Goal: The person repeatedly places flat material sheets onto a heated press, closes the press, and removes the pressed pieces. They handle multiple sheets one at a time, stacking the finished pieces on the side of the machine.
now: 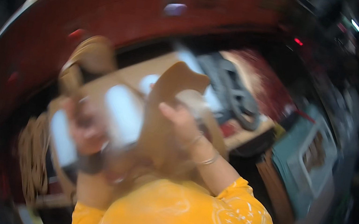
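In my right hand is a tan, curved, flexible sheet piece with a wavy top edge. The thumb lies on its face, and the other fingers are partly hidden. My left hand, smeared by motion, is over the work surface between two white pads. One white rounded pad lies between my hands, and another white pad is left of my left hand. These pads rest on a brown surface. The exact kind of the tan piece cannot be made out.
Stacked tan pieces stand at the far left, and more tan strips hang at the near left. Grey cut-out shapes lie at the right. A white bin stands farther right. A dark red panel rises behind.
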Demonstrator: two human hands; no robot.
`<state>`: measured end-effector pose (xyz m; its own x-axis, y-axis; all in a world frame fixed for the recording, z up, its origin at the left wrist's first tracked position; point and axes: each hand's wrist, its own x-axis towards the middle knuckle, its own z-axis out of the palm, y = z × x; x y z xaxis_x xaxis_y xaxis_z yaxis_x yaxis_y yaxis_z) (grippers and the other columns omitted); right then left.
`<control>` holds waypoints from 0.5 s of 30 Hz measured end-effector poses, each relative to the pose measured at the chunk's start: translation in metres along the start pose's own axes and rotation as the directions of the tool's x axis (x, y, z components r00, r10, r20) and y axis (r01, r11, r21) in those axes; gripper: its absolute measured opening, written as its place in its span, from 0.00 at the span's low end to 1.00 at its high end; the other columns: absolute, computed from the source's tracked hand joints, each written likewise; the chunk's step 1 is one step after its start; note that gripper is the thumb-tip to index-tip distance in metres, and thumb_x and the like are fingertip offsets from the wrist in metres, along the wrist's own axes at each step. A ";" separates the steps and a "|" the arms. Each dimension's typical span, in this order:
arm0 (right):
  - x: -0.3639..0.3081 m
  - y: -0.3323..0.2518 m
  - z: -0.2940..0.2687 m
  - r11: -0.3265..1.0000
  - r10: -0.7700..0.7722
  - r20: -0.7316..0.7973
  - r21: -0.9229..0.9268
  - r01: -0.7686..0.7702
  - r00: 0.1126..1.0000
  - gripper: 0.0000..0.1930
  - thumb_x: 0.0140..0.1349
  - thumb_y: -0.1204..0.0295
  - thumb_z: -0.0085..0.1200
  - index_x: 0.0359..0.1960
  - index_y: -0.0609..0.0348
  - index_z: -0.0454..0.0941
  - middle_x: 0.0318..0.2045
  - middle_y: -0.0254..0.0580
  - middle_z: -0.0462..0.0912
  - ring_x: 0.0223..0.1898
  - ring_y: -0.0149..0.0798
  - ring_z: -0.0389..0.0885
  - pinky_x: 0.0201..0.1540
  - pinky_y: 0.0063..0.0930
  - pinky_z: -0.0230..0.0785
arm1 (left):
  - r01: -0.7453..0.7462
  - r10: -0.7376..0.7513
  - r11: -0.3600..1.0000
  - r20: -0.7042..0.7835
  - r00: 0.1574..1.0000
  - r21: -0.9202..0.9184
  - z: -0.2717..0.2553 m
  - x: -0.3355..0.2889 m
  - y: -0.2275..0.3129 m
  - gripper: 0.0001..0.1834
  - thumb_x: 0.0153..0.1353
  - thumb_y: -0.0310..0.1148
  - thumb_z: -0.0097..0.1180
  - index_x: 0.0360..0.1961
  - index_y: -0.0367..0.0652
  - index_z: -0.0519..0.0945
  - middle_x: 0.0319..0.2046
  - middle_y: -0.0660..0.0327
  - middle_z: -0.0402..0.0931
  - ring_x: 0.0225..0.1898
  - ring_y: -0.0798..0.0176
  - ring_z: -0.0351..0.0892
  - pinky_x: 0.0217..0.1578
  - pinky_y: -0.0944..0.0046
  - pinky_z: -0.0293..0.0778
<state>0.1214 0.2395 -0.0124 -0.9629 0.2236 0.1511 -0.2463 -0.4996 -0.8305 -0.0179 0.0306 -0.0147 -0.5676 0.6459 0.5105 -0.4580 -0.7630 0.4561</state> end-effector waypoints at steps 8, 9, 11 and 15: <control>-0.165 -0.104 -0.180 0.730 -0.392 -0.840 -0.035 0.683 0.375 0.16 0.63 0.61 0.55 0.48 0.56 0.75 0.44 0.36 0.78 0.48 0.35 0.74 0.54 0.35 0.66 | 0.068 -0.066 0.998 0.109 0.992 -0.015 0.030 -0.008 0.005 0.22 0.72 0.36 0.40 0.62 0.34 0.60 0.33 0.59 0.66 0.18 0.69 0.66 0.20 0.72 0.67; -0.198 -0.137 -0.216 0.613 -0.483 -0.826 -0.081 0.786 0.291 0.19 0.64 0.57 0.53 0.48 0.57 0.73 0.44 0.39 0.78 0.49 0.38 0.74 0.55 0.37 0.65 | 0.207 -0.159 0.962 0.253 0.954 -0.178 0.038 -0.011 0.002 0.28 0.70 0.47 0.38 0.66 0.46 0.55 0.43 0.56 0.68 0.25 0.64 0.67 0.37 0.51 0.64; -0.262 -0.202 -0.273 0.392 -0.611 -0.786 -0.404 0.826 -0.094 0.32 0.61 0.50 0.54 0.55 0.65 0.65 0.52 0.47 0.73 0.56 0.45 0.69 0.64 0.44 0.58 | 0.384 -0.305 0.902 0.339 0.890 -0.197 0.064 -0.019 0.001 0.28 0.69 0.56 0.35 0.62 0.54 0.67 0.49 0.54 0.73 0.27 0.57 0.66 0.49 0.34 0.66; -0.296 -0.200 -0.303 0.856 -0.234 -0.972 -0.194 0.480 0.025 0.41 0.57 0.44 0.56 0.60 0.67 0.62 0.53 0.49 0.73 0.50 0.43 0.74 0.55 0.38 0.68 | 0.292 -0.335 0.940 0.309 0.890 0.178 0.106 -0.016 -0.029 0.23 0.70 0.45 0.36 0.58 0.42 0.70 0.46 0.56 0.74 0.31 0.58 0.73 0.47 0.50 0.69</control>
<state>0.4889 0.5268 -0.0538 0.1408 0.9359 -0.3228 -0.6513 -0.1580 -0.7422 0.0768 0.0450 0.0412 -0.1401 0.8381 0.5272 -0.4741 -0.5242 0.7074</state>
